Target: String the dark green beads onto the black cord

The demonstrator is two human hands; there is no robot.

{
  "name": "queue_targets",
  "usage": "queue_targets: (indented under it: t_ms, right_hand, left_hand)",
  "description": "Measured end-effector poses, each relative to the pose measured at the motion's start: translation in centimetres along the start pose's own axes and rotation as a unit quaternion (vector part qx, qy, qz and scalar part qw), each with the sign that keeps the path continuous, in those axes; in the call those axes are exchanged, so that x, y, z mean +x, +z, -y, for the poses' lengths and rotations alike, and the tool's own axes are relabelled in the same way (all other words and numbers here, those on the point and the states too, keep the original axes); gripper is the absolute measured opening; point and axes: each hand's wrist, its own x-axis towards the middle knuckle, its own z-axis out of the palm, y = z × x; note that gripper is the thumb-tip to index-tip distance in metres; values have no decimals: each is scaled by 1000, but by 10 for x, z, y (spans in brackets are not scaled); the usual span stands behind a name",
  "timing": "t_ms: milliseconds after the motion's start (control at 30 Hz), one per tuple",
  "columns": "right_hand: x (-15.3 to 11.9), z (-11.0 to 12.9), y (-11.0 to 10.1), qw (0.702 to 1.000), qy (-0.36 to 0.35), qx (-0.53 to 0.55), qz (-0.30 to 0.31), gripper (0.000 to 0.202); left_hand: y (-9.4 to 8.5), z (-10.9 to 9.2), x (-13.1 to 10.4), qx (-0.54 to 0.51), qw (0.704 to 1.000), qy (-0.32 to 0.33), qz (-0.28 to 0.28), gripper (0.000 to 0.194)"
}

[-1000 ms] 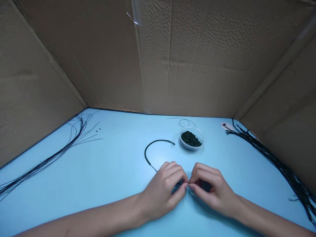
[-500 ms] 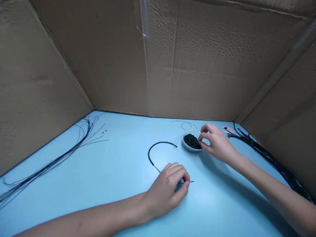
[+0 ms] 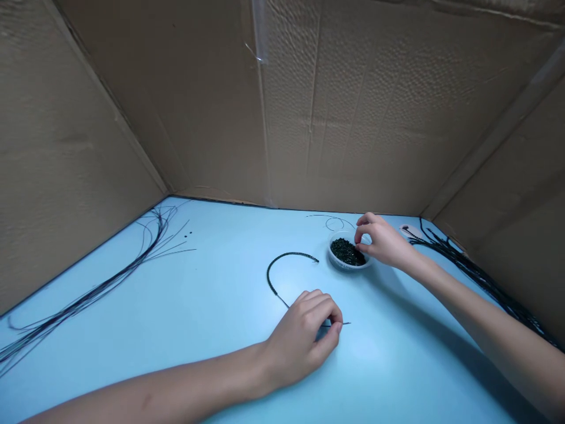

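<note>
My left hand (image 3: 306, 333) pinches the thin dark cord, part-covered in dark green beads (image 3: 270, 272), on the blue bench (image 3: 220, 306), likely to steady its tip; right fingertips (image 3: 358, 244) close together at the clear plastic bead bowl (image 3: 348, 266), catch unclear.

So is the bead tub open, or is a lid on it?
Open: the dark beads show in the tub with no lid over them, and the right hand has its fingertips at their edge.
</note>
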Motion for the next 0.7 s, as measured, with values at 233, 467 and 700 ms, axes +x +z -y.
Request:
queue_targets:
  t_ms: [233, 467, 700]
  right_hand:
    - [-54, 42, -9, 980, -69, 150, -110, 6]
    - [-116, 79, 4, 968, -71, 229, -75, 9]
    - [-123, 76, 22, 955, -78, 270, -97, 9]
  left_hand:
    - [-2, 1, 0, -63, 995, 42, -60, 10]
    - [-5, -1, 1, -73, 993, 66, -62, 10]
    - [-6, -2, 2, -82, 993, 79, -33, 11]
